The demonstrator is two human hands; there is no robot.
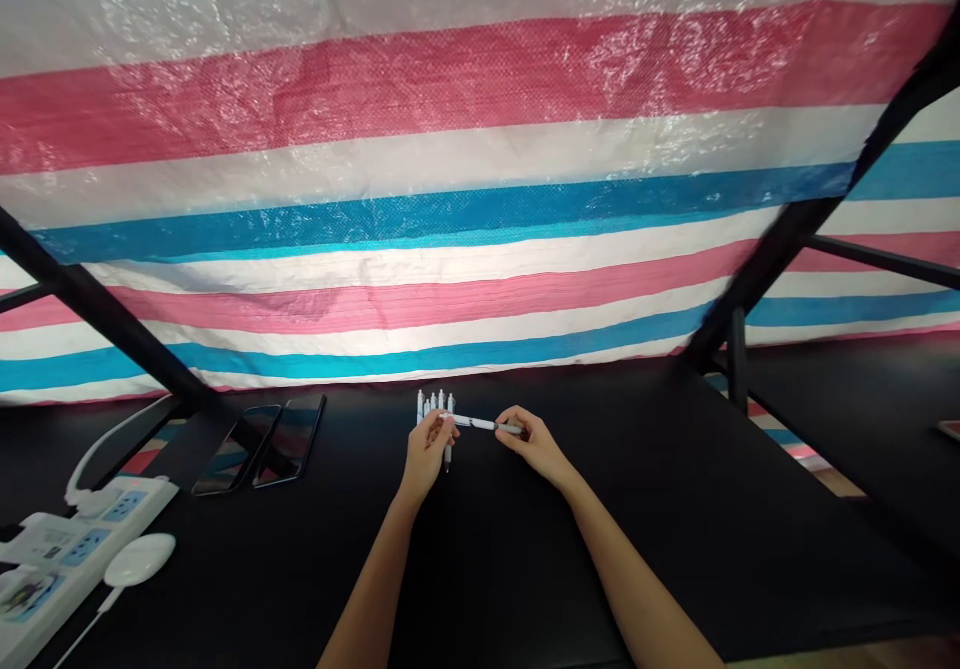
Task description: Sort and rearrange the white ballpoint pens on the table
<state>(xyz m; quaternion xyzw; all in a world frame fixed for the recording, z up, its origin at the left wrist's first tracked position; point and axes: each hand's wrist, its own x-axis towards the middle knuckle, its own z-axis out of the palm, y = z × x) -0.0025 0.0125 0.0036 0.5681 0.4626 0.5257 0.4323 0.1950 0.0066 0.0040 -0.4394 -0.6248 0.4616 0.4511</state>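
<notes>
A white pen [480, 423] with a grey grip lies level between my two hands, above the black table. My left hand [430, 446] pinches its left end between thumb and fingers. At the other end, my right hand [531, 439] is closed on the grey grip. Several more white pens [441, 398] lie side by side just behind my left hand, which covers part of them. A grey pen tip [448, 461] sticks out below the left fingers; whether that pen is held or lies on the table, I cannot tell.
Two dark phones [289, 441] lie on the black table [495, 559] to the left. Nearer stand a white power strip [112, 539] with plugs and a white round charger [140, 559] with its cable. Black frame bars [772, 249] and a striped plastic sheet [420, 289] rise behind.
</notes>
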